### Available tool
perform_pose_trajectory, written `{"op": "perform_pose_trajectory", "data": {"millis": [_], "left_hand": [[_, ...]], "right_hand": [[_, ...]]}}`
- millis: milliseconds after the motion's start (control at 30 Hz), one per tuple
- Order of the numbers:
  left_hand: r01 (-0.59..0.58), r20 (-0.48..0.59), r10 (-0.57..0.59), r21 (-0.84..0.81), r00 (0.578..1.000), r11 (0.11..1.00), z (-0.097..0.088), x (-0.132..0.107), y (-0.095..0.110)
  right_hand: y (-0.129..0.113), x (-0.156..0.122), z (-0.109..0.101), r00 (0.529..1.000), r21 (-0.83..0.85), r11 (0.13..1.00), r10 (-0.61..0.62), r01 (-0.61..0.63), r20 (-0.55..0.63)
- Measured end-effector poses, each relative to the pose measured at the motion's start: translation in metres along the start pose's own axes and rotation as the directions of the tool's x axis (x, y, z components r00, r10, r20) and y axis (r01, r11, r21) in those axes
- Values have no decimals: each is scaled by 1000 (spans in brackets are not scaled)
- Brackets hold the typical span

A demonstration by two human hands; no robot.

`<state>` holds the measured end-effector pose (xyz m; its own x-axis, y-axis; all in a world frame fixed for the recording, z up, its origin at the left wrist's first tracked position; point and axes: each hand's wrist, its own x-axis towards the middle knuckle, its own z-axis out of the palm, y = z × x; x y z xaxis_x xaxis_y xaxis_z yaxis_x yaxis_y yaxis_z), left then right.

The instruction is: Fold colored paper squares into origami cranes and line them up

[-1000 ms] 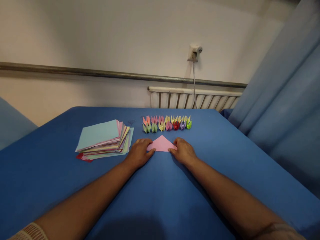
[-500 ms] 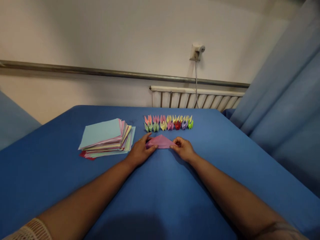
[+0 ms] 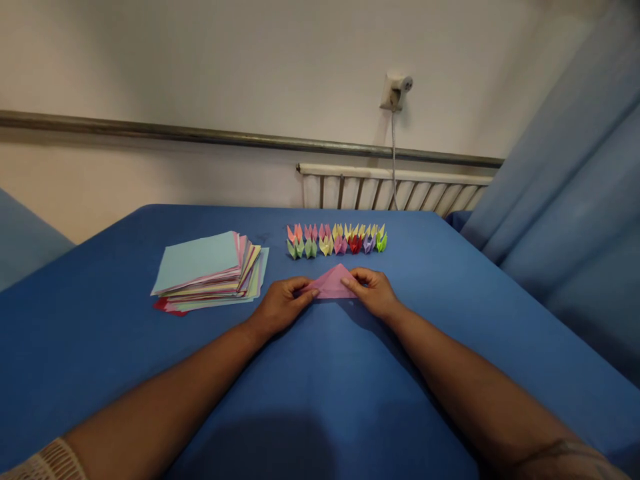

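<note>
A pink sheet of folded paper (image 3: 331, 285), roughly triangular with its peak pointing away from me, is held between both hands. My left hand (image 3: 286, 301) pinches its left corner, thumb on the near side. On the right, my right hand (image 3: 373, 291) grips the paper with the thumb across its face and the fingers behind, where they are partly hidden. Just beyond the paper stand two rows of small folded paper cranes (image 3: 341, 245) in pink, yellow, green, red and purple.
To the left lies an uneven stack of coloured paper (image 3: 200, 263), light blue on top. Everything rests on a blue-covered table (image 3: 320, 373). Behind it are a radiator (image 3: 370, 187), a metal pipe (image 3: 225, 137) and a wall socket with a cord (image 3: 394, 93). A blue curtain (image 3: 565, 200) hangs at right.
The pink paper has shifted and its peak now lies further right. My right hand has moved its thumb onto the paper's face; my left fingers have drawn in around the left corner.
</note>
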<state>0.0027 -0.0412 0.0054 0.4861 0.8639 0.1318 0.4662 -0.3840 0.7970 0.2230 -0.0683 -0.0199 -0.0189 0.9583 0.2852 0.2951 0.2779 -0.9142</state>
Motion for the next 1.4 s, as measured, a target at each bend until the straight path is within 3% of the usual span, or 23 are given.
{"op": "perform_pose_trajectory", "data": {"millis": [467,1400], "left_hand": [[-1,-55,6,93,998,996,-2,-2,5],[-10,-118,26,134,993,991,-2,-2,4]], "right_hand": [[0,2,-1,999,191,981,46,-40,-27],[-1,0,-5,999,121,992,24,-19,-43]]}}
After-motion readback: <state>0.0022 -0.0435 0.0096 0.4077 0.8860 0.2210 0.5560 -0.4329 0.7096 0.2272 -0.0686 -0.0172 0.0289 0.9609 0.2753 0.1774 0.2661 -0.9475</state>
